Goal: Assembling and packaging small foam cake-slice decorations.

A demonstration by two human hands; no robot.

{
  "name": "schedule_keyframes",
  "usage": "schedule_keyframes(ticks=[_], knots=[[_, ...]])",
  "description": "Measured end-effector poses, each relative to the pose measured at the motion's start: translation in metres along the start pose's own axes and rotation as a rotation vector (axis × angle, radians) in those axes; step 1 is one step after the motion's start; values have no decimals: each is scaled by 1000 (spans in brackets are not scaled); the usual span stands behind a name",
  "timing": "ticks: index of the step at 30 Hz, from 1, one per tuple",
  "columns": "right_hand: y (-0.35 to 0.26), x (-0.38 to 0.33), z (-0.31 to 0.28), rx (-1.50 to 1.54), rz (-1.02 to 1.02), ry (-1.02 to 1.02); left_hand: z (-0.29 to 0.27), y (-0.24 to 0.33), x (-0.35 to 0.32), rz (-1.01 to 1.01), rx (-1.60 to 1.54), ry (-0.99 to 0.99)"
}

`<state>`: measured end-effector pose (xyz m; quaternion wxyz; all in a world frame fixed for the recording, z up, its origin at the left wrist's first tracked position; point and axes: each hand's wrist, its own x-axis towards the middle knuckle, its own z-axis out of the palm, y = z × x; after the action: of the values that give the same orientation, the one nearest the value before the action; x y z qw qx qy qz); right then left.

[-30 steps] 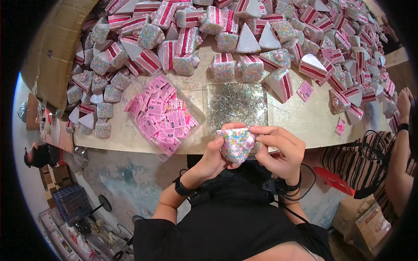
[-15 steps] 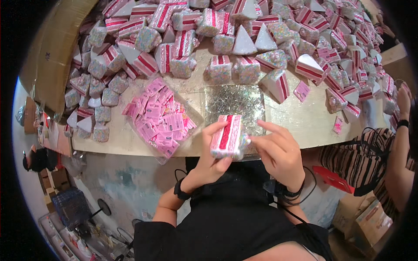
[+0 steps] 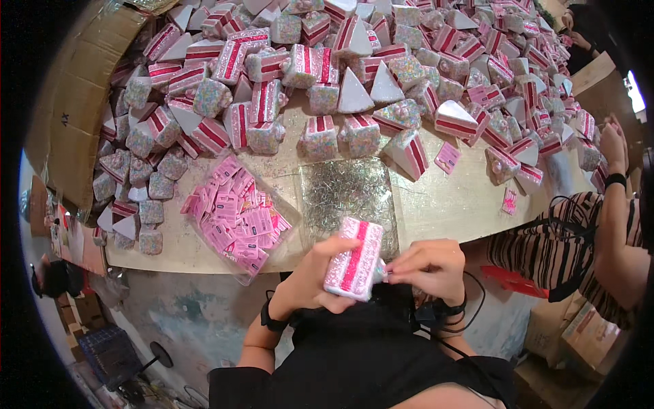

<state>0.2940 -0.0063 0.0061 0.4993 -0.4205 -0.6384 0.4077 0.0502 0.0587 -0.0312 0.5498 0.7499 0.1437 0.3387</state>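
Observation:
A decorative cake slice (image 3: 354,258), glittery pale pink with a bright pink middle stripe and a speckled end, is tilted in front of my body. My left hand (image 3: 310,278) is closed round it, fingers over its far side and thumb side near its lower edge. Beside its speckled right end, my right hand (image 3: 432,267) pinches at a small pinkish bit with thumb and fingers. What exactly lies between those fingertips is too small to tell. Just beyond the held slice, a shallow square tray (image 3: 397,217) contains silvery tinsel-like bits.
A clear plastic bag (image 3: 289,213) of pink printed cards lies on the table at left. Many more cake slices (image 3: 269,102) are heaped across the back. A cardboard box (image 3: 75,116) stands far left. At right, another person's arm (image 3: 616,198) reaches toward the heap.
My left hand has brought the cake slice nearer my body and tilted it. My right hand's fingers, spread before, have closed into a pinch at its right end. The view has shifted slightly.

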Motion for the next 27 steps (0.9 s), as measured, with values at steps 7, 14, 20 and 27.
schedule_keyframes(ticks=[7,14,20,27], knots=[[4,-1,4,-32,105,-74,-7,1,4,-137,116,-19],[8,2,-7,286,176,-192,4,2,-6,-155,25,13],[10,4,3,245,376,-258,4,3,-7,-127,25,73],[27,-2,-16,106,185,-148,-14,17,5,-300,227,-5]])
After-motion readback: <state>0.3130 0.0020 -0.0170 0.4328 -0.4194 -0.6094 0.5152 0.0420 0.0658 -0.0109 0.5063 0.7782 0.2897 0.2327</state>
